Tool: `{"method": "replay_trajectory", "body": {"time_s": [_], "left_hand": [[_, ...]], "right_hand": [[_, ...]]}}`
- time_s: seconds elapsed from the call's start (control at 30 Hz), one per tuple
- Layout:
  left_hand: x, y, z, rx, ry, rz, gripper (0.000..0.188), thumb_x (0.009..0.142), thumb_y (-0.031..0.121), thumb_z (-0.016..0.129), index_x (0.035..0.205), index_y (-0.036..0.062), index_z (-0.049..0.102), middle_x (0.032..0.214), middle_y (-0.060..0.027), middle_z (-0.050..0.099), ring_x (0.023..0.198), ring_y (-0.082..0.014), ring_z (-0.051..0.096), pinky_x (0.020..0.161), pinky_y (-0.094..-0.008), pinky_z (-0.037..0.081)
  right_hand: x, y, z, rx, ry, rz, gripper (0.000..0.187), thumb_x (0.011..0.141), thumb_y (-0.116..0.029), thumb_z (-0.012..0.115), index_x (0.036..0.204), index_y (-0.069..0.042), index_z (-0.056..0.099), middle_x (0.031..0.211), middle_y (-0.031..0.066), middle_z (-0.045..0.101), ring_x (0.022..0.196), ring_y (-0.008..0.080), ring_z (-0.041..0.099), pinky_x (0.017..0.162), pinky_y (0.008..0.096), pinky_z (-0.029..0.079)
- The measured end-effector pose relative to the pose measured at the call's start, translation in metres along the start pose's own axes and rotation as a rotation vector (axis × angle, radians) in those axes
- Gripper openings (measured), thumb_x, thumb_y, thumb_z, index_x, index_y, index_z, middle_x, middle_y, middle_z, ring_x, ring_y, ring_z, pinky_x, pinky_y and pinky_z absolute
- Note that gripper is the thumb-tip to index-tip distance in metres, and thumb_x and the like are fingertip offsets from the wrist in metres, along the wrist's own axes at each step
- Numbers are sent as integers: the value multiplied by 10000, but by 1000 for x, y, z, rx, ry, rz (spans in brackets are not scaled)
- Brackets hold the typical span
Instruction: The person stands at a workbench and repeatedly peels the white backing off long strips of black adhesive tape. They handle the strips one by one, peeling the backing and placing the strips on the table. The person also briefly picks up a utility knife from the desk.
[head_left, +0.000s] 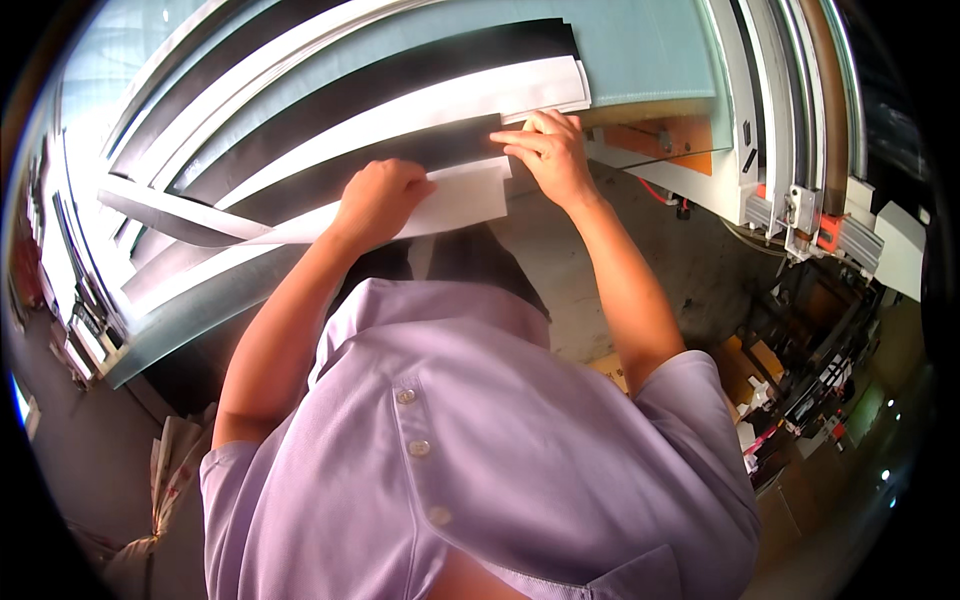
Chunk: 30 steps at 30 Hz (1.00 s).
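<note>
My left hand (380, 203) is closed on a long white strip (465, 198), whose free end reaches past my fingers to the right. Behind that hand the strip runs leftward and curls into a twisted loop (160, 212). At the right end of a black strip (430, 143), my right hand (548, 155) has its fingertips pressed together on the strip's edge. Farther back lie a wide white strip (500, 85) and another black strip (500, 50), side by side. All the strips bend in long curves across the glass-like table top.
More black and white strips lie to the far left on the pale blue table top (650, 60). A machine rail (790, 100) with metal fittings (800, 215) runs along the right. An orange panel (650, 145) shows beneath the table corner. Cluttered boxes and frames stand low at right.
</note>
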<state>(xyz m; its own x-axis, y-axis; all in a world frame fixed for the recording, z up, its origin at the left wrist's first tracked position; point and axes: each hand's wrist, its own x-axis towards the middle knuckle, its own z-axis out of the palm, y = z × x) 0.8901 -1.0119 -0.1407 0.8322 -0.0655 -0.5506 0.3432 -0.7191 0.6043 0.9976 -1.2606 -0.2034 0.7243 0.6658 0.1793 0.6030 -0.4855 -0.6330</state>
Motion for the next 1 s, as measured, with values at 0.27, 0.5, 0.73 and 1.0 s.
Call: {"method": "replay_trajectory", "body": {"time_s": [0.27, 0.5, 0.73, 1.0], "left_hand": [[26, -1, 20, -21, 38, -74, 223, 902, 245, 660, 943, 50, 761, 853, -206, 712, 834, -401, 686, 770, -444, 540], [26, 3, 20, -1, 27, -82, 215, 883, 199, 652, 941, 18, 753, 838, -223, 703, 827, -397, 686, 775, -434, 537], [26, -2, 26, 26, 83, -32, 223, 906, 201, 658, 920, -9, 733, 706, -180, 646, 638, -289, 617, 650, -383, 492], [26, 0, 25, 31, 75, -49, 224, 907, 206, 654, 928, -1, 739, 722, -179, 661, 657, -297, 636, 665, -386, 502]], "right_hand": [[-7, 4, 6, -57, 66, 4, 320, 734, -150, 818, 1020, -293, 816, 716, -55, 454, 762, 142, 495, 733, 328, 317], [-8, 3, 4, -48, 56, 21, 302, 764, -132, 793, 1015, -299, 815, 723, -58, 467, 777, 143, 503, 741, 325, 330], [-8, 6, 6, -50, 73, -1, 276, 784, -127, 776, 996, -300, 816, 721, -63, 477, 775, 144, 511, 742, 327, 327], [-8, 3, 5, -32, 80, 7, 258, 759, -200, 818, 1003, -286, 809, 736, -63, 485, 787, 141, 512, 757, 332, 321]]}}
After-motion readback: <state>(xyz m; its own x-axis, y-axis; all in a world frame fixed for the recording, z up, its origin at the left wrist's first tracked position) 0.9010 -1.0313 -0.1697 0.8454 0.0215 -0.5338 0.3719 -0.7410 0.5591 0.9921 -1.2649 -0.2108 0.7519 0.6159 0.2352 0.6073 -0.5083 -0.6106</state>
